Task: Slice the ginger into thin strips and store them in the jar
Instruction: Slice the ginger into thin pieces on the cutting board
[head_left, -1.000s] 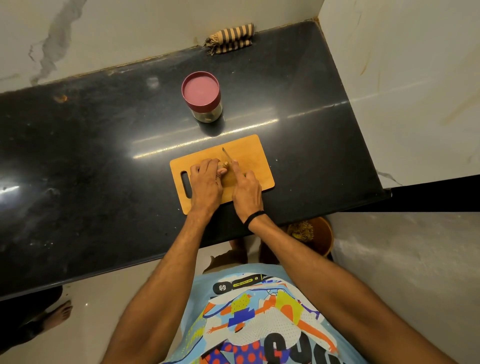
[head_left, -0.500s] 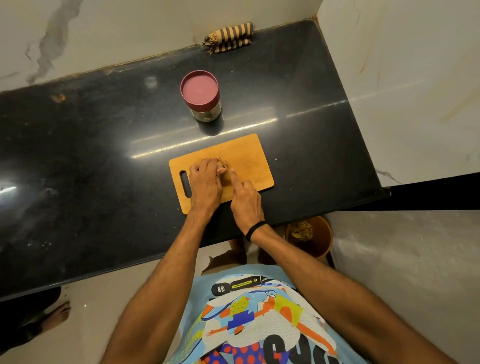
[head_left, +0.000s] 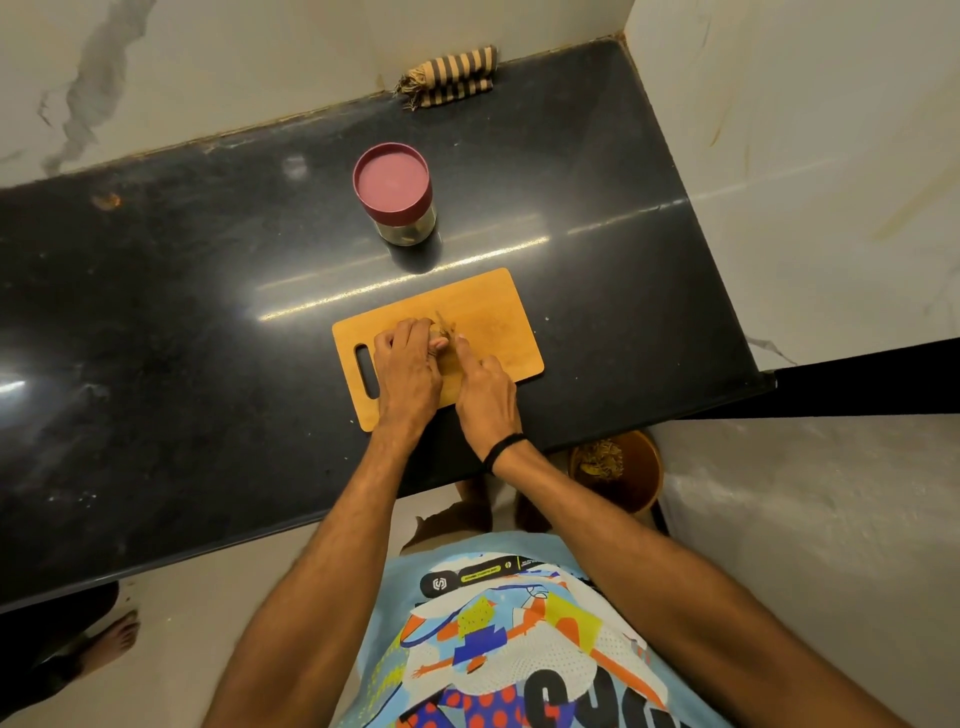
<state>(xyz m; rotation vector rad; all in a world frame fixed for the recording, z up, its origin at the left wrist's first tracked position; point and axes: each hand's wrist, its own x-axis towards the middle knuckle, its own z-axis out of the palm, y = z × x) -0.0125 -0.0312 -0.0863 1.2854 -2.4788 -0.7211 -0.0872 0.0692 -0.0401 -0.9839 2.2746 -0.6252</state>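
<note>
Cutting board near counter front edge

Work surface: black polished stone countertop, speckled, with a bright streak of reflected light running across its middle. It butts against a pale wall at the back and at the right.

Items found directly on it:
1. Wooden cutting board, lying flat near the front edge, long side roughly parallel to that edge, its handle slot at the 9 o'clock end.
2. Jar, upright, maroon lid on, at 11 o'clock from the board and apart from it.
3. Striped cloth, folded, at 12 o'clock from the board, against the back wall.
4. Small orange-brown mark at 10 o'clock, near the back edge.
</note>
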